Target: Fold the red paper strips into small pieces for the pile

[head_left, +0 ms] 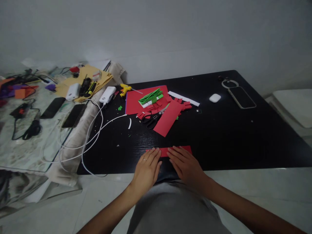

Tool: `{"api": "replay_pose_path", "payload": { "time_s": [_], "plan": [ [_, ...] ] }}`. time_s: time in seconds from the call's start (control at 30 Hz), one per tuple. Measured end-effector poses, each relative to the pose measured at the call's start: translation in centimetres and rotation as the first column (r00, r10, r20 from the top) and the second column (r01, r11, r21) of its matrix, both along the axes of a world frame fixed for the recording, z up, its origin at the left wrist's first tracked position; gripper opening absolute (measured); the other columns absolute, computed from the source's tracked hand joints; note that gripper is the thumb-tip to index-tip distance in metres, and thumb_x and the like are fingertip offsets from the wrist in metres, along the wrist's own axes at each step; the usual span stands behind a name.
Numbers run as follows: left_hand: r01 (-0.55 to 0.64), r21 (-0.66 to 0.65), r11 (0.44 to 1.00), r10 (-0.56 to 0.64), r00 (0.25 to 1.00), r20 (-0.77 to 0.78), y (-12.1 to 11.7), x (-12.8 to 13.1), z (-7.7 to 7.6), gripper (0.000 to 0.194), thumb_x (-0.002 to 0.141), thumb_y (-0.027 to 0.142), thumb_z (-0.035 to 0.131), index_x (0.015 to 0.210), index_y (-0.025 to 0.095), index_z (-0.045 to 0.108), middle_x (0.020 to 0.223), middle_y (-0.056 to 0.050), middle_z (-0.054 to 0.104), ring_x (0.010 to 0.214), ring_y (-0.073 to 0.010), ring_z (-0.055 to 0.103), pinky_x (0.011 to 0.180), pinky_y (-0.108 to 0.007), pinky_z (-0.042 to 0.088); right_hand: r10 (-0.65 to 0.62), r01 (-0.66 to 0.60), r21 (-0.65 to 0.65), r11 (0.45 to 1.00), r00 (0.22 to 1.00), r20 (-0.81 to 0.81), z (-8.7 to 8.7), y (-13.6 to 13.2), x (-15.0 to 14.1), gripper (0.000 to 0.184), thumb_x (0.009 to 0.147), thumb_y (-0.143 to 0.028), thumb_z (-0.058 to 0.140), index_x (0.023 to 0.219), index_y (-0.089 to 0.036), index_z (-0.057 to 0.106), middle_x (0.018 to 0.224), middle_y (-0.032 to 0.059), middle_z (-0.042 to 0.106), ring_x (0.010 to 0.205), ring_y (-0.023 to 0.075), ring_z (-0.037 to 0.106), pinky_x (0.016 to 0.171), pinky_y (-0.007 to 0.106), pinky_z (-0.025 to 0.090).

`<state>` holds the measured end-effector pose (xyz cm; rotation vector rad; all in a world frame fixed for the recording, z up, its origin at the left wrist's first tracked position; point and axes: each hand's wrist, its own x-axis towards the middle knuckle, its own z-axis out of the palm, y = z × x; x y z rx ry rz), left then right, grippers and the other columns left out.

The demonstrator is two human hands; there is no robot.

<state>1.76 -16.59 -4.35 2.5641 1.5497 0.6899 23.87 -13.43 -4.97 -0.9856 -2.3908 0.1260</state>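
Observation:
A narrow strip of red paper (164, 152) lies along the near edge of the black table. My left hand (148, 165) rests flat on its left part, fingers stretched out, with a ring on one finger. On the right part of the strip, my right hand (184, 162) presses with its fingers extended. The fingers cover portions of the paper. Just beyond, a larger red paper rectangle (168, 118) lies slanted over scissors (153, 121) with black handles. Small folded red paper pieces (158, 104) are heaped behind it.
Green folded paper (151, 96) lies on a red sheet (131, 102). A yellow glue gun (125, 89) and white power bank (108, 95) with a looping cable stand at the left. A white strip (184, 98), earbud case (214, 97) and phone (241, 97) are further right.

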Motion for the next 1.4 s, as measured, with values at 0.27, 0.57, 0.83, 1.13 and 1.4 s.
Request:
{"api": "replay_pose_path", "payload": {
  "time_s": [0.27, 0.57, 0.83, 1.13, 1.4],
  "plan": [
    [0.062, 0.053, 0.997, -0.067, 0.993, 0.097, -2.0, -1.4, -0.6, 0.034, 0.1, 0.018, 0.057, 0.133, 0.019, 0.065, 0.127, -0.011, 0.074, 0.122, -0.0252, 0.068, 0.102, -0.043, 0.055, -0.013, 0.013, -0.004, 1.0, 0.994, -0.11, -0.8, -2.6, 0.4, 0.034, 0.098, -0.025, 0.064, 0.132, -0.023, 0.069, 0.127, 0.0067, 0.075, 0.12, 0.0238, 0.069, 0.102, 0.042, 0.058],
    [0.126, 0.146, 0.981, -0.155, 0.966, 0.207, -2.8, -2.5, -0.8, 0.022, 0.094, 0.012, 0.069, 0.115, 0.018, 0.071, 0.114, -0.007, 0.079, 0.111, -0.0211, 0.073, 0.09, -0.036, 0.057, 0.014, -0.015, -0.003, 1.0, 0.987, -0.162, -0.9, -3.4, 1.0, 0.024, 0.101, -0.017, 0.06, 0.113, -0.03, 0.077, 0.113, -0.0014, 0.08, 0.107, 0.0195, 0.073, 0.085, 0.037, 0.058],
    [0.079, 0.158, 0.984, -0.115, 0.965, 0.235, -2.9, -1.9, -0.5, 0.017, 0.096, 0.014, 0.067, 0.112, 0.019, 0.072, 0.11, -0.005, 0.081, 0.105, -0.0193, 0.075, 0.09, -0.036, 0.056, -0.002, 0.0, -0.014, 1.0, 0.989, -0.149, -0.7, -3.5, 1.0, 0.025, 0.102, -0.016, 0.056, 0.111, -0.028, 0.076, 0.111, -0.0014, 0.081, 0.103, 0.02, 0.073, 0.083, 0.037, 0.057],
    [0.062, 0.134, 0.989, -0.095, 0.963, 0.251, -3.2, -1.7, -0.7, 0.018, 0.095, 0.011, 0.068, 0.11, 0.018, 0.072, 0.11, -0.004, 0.08, 0.108, -0.0194, 0.073, 0.094, -0.036, 0.055, -0.064, 0.062, -0.019, 0.998, 0.982, -0.178, -0.1, -4.4, -0.5, 0.023, 0.1, -0.012, 0.056, 0.105, -0.021, 0.076, 0.115, 0.004, 0.079, 0.107, 0.0208, 0.072, 0.096, 0.039, 0.059],
    [0.061, 0.098, 0.993, -0.081, 0.972, 0.219, -3.3, -1.8, -0.5, 0.015, 0.1, 0.015, 0.06, 0.109, 0.017, 0.072, 0.11, -0.005, 0.08, 0.111, -0.0196, 0.072, 0.096, -0.036, 0.052, 0.048, -0.059, -0.119, 0.991, 0.995, -0.09, -0.1, -5.7, -4.2, 0.034, 0.099, -0.013, 0.047, 0.128, -0.009, 0.065, 0.142, 0.0143, 0.065, 0.138, 0.0254, 0.056, 0.112, 0.045, 0.053]
  ]
}}
